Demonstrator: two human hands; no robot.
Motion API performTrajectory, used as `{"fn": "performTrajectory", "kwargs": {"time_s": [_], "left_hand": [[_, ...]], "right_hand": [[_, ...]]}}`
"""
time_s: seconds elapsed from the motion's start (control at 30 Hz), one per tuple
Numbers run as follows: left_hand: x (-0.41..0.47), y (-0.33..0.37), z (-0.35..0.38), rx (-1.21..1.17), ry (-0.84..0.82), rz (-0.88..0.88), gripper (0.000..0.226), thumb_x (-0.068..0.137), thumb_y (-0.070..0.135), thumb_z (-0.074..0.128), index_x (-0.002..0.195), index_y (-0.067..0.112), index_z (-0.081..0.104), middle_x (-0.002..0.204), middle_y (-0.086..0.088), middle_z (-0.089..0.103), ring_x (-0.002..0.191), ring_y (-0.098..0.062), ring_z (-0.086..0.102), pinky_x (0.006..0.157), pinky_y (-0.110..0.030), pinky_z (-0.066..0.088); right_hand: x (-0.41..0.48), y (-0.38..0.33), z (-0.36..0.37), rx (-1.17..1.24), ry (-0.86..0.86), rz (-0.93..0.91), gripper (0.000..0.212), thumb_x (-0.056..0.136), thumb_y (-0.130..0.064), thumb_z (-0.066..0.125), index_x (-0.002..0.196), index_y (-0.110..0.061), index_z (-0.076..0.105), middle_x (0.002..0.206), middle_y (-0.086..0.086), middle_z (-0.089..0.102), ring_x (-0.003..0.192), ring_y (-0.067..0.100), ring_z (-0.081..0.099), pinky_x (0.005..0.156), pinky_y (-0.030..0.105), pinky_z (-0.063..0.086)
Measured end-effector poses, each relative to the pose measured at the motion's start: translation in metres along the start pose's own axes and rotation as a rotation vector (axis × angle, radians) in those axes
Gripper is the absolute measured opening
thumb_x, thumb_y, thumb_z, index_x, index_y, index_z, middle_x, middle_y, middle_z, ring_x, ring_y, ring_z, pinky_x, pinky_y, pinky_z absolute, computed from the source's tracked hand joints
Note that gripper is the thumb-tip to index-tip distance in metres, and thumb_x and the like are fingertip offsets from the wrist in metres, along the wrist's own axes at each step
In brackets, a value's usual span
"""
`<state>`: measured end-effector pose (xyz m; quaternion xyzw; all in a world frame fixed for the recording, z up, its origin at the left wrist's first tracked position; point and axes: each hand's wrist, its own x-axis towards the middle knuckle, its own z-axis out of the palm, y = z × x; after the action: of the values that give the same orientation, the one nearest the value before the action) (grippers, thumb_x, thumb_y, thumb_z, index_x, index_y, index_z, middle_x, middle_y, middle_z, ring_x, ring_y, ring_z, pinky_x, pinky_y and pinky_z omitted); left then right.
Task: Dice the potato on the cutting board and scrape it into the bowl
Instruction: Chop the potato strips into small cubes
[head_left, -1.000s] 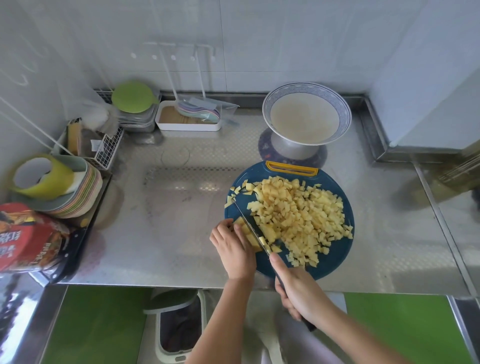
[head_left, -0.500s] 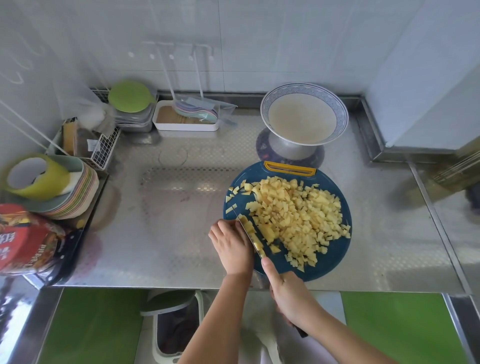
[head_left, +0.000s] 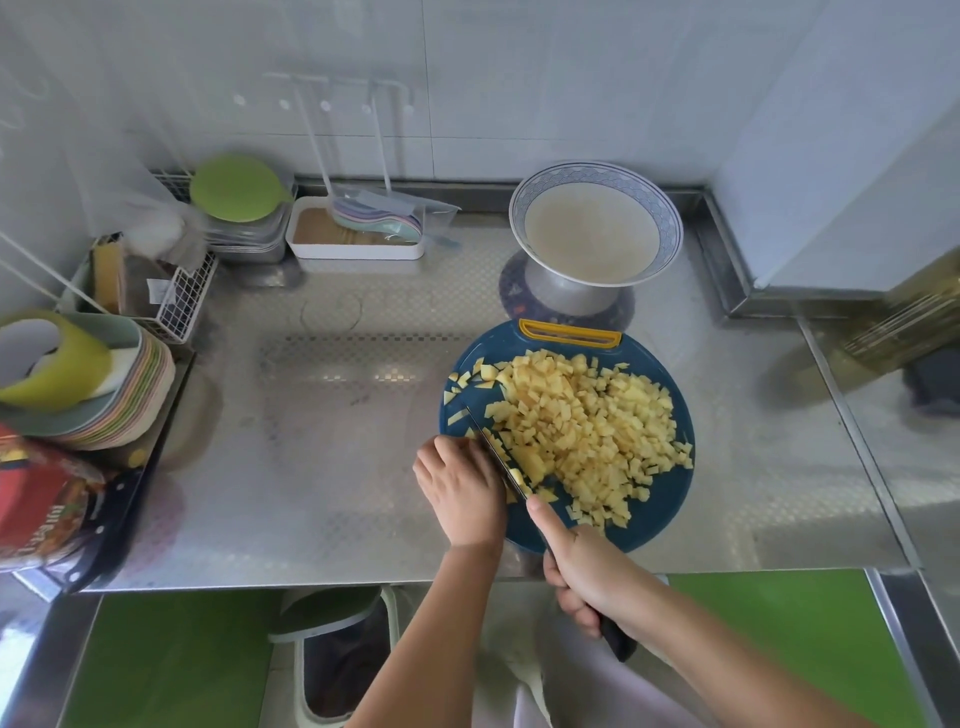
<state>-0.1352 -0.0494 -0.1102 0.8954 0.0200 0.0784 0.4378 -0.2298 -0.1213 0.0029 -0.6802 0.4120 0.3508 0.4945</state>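
Already the potato (head_left: 587, 431) lies mostly as a heap of small yellow cubes, spread over the middle and right of the round blue cutting board (head_left: 670, 514), with a few stray bits near its left edge. The knife (head_left: 496, 457) rests tip-away across the left side of the board, its blade against the heap. The right hand (head_left: 587, 577) is clamped round the black handle, one finger stretched along the blade's back. The left hand (head_left: 462, 493) sits knuckles-up just left of the blade with its fingers curled under. Whether they pinch a piece I cannot tell.

Beyond the board's yellow handle stands the bowl (head_left: 670, 228), white with a blue patterned rim, raised on a metal stand (head_left: 566, 296). Everything rests on a steel tabletop (head_left: 322, 441) with a dimpled pattern.

At the back, against the white tiled wall (head_left: 519, 88), are a white tray (head_left: 353, 252) and a green lid (head_left: 236, 189). At the left are a wire basket (head_left: 182, 306), a stack of plates (head_left: 145, 395) and a red packet (head_left: 41, 504). Below the near edge show a bin (head_left: 332, 670) and a green floor (head_left: 166, 660).
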Motion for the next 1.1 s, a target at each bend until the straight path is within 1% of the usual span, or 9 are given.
{"fn": "performTrajectory", "kwargs": {"time_s": [0.33, 0.53, 0.77, 0.87, 0.93, 1.03, 1.1], "left_hand": [[0.001, -0.001, 0.000, 0.008, -0.014, 0.021, 0.029, 0.092, 0.030, 0.036, 0.087, 0.006, 0.050, 0.091, -0.016, 0.051, 0.084, -0.032, 0.045, 0.079, -0.043, 0.040], [0.001, -0.003, 0.001, 0.015, -0.009, 0.018, 0.026, 0.093, 0.026, 0.038, 0.085, 0.004, 0.051, 0.090, -0.016, 0.052, 0.083, -0.032, 0.044, 0.079, -0.043, 0.040], [0.001, -0.002, 0.001, 0.023, -0.008, 0.031, 0.023, 0.092, 0.023, 0.039, 0.084, 0.004, 0.051, 0.090, -0.016, 0.051, 0.082, -0.033, 0.045, 0.077, -0.044, 0.042], [0.000, -0.002, 0.000, 0.032, 0.006, 0.054, 0.022, 0.091, 0.021, 0.039, 0.084, 0.004, 0.051, 0.088, -0.016, 0.051, 0.080, -0.032, 0.046, 0.074, -0.043, 0.042], [0.000, -0.002, 0.000, 0.038, 0.009, 0.068, 0.022, 0.092, 0.021, 0.038, 0.085, 0.004, 0.051, 0.088, -0.016, 0.051, 0.079, -0.031, 0.046, 0.074, -0.042, 0.042], [0.000, -0.001, 0.001, 0.038, 0.015, 0.063, 0.020, 0.091, 0.021, 0.039, 0.084, 0.005, 0.050, 0.088, -0.015, 0.050, 0.079, -0.031, 0.045, 0.074, -0.042, 0.041], [0.000, -0.001, 0.002, 0.028, 0.017, 0.042, 0.021, 0.090, 0.022, 0.040, 0.086, 0.004, 0.051, 0.089, -0.014, 0.050, 0.081, -0.030, 0.045, 0.076, -0.042, 0.042]], "right_hand": [[0.001, -0.002, -0.007, 0.035, -0.063, 0.038, 0.072, 0.086, -0.083, 0.023, 0.058, -0.017, 0.030, 0.043, 0.001, 0.030, 0.035, 0.017, 0.030, 0.041, 0.021, 0.030], [0.008, -0.010, -0.009, 0.099, -0.098, 0.061, 0.073, 0.086, -0.083, 0.026, 0.058, -0.016, 0.035, 0.046, 0.001, 0.031, 0.037, 0.016, 0.029, 0.041, 0.021, 0.030], [0.028, -0.006, 0.009, 0.098, 0.002, 0.017, 0.073, 0.086, -0.082, 0.026, 0.057, -0.016, 0.031, 0.043, 0.001, 0.028, 0.037, 0.018, 0.030, 0.042, 0.022, 0.031], [0.039, -0.001, 0.017, 0.082, 0.077, -0.034, 0.074, 0.089, -0.079, 0.026, 0.057, -0.013, 0.034, 0.035, -0.004, 0.031, 0.031, 0.017, 0.033, 0.040, 0.023, 0.032], [0.045, 0.002, 0.021, 0.051, 0.116, -0.085, 0.075, 0.090, -0.077, 0.023, 0.057, -0.012, 0.037, 0.031, -0.006, 0.034, 0.026, 0.012, 0.036, 0.041, 0.025, 0.032], [0.050, 0.000, 0.023, 0.061, 0.145, -0.143, 0.074, 0.092, -0.074, 0.024, 0.053, -0.013, 0.037, 0.029, -0.007, 0.034, 0.025, 0.010, 0.035, 0.042, 0.027, 0.033], [0.051, -0.002, 0.021, 0.100, 0.127, -0.171, 0.072, 0.093, -0.074, 0.028, 0.052, -0.014, 0.035, 0.033, -0.008, 0.034, 0.028, 0.012, 0.033, 0.042, 0.026, 0.031]]}}
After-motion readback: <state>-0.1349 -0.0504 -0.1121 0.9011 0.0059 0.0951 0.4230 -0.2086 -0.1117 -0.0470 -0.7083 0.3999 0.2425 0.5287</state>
